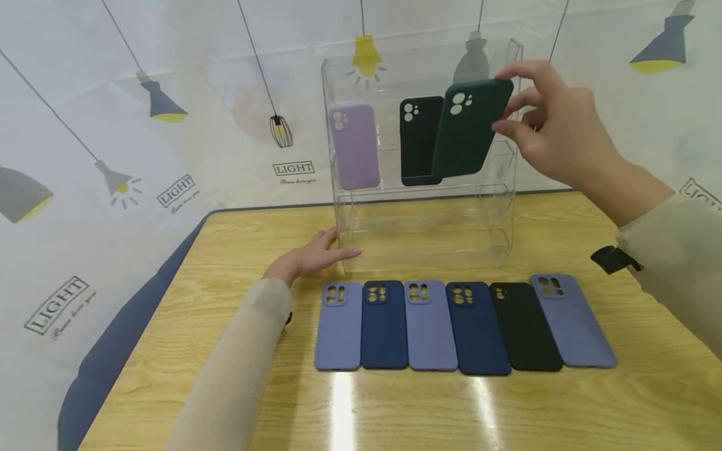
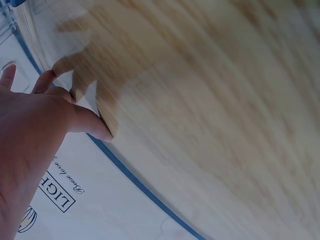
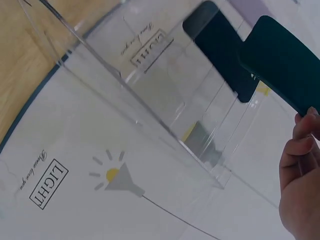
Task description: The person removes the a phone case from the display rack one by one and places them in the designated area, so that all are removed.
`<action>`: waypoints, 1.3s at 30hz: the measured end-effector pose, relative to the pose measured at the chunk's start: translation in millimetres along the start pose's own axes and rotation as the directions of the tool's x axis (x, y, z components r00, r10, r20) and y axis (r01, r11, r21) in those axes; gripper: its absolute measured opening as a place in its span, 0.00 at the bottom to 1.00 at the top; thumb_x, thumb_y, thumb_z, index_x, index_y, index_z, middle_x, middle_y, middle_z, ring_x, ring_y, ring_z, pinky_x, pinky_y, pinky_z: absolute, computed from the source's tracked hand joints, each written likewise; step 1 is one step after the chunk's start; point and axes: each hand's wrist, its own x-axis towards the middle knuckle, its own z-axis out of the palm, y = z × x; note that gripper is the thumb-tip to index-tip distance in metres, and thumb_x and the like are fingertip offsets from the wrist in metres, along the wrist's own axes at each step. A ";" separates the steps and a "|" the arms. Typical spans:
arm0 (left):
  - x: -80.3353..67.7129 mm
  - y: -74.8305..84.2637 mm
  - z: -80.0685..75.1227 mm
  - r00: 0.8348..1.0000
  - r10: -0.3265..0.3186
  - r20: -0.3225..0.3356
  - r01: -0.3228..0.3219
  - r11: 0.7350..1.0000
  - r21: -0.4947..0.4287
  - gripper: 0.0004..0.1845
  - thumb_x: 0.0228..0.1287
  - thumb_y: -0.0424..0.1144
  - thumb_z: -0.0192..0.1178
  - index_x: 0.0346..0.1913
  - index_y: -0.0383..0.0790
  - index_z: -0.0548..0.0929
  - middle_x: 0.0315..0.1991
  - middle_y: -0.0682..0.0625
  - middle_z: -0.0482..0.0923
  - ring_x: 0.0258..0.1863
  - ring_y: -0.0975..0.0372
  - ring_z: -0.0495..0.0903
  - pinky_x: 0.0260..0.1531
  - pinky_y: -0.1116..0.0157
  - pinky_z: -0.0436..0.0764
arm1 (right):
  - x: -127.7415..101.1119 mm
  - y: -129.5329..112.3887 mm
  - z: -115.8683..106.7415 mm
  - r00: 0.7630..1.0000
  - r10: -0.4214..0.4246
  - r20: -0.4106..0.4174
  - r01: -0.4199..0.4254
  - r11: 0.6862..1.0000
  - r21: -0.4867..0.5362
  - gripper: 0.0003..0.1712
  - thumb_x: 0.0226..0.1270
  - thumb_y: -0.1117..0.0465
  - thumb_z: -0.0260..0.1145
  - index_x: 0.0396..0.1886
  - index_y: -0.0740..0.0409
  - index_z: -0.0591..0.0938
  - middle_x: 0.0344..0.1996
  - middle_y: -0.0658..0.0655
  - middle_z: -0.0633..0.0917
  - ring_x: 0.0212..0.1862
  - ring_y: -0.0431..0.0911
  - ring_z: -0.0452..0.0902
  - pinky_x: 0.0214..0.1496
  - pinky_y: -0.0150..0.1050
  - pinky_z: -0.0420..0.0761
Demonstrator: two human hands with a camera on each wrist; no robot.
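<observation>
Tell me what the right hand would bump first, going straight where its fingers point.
Probably the black case in the clear stand, met by the dark green case the right hand grips; depth is unclear.

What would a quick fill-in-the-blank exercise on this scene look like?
The right hand holds a phone case coloured dark ____.
The left hand is nearest the lower ____ corner of the clear rack.
On the table, ____ cases lie in a row.
The row's second case from the left is dark ____.

Missing words: green; left; six; blue.
</observation>
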 end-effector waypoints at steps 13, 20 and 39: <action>1.6 -0.6 1.2 1.000 -0.016 -0.021 0.016 0.999 0.040 0.65 0.58 0.88 0.49 0.88 0.58 0.37 0.90 0.43 0.29 0.89 0.47 0.31 0.82 0.29 0.35 | -90.2 17.3 -18.0 0.973 0.054 0.226 -0.064 0.997 0.041 0.43 0.64 0.79 0.73 0.74 0.51 0.68 0.23 0.47 0.83 0.14 0.34 0.66 0.17 0.31 0.62; 1.4 -0.3 1.5 0.999 -0.014 -0.035 0.016 0.998 0.054 0.64 0.60 0.87 0.48 0.88 0.59 0.37 0.90 0.44 0.31 0.89 0.47 0.32 0.80 0.28 0.29 | -130.9 40.2 -28.7 0.891 0.217 0.400 -0.232 0.973 -0.011 0.40 0.68 0.75 0.72 0.74 0.46 0.67 0.17 0.45 0.74 0.14 0.39 0.65 0.20 0.36 0.64; 0.2 0.5 2.5 0.999 -0.019 -0.038 0.022 0.998 0.061 0.66 0.56 0.90 0.47 0.88 0.60 0.37 0.90 0.43 0.31 0.89 0.45 0.33 0.80 0.28 0.29 | -189.1 83.2 -40.6 0.790 0.371 0.488 -0.349 0.927 -0.139 0.42 0.65 0.78 0.72 0.72 0.51 0.65 0.31 0.50 0.86 0.13 0.40 0.68 0.17 0.36 0.67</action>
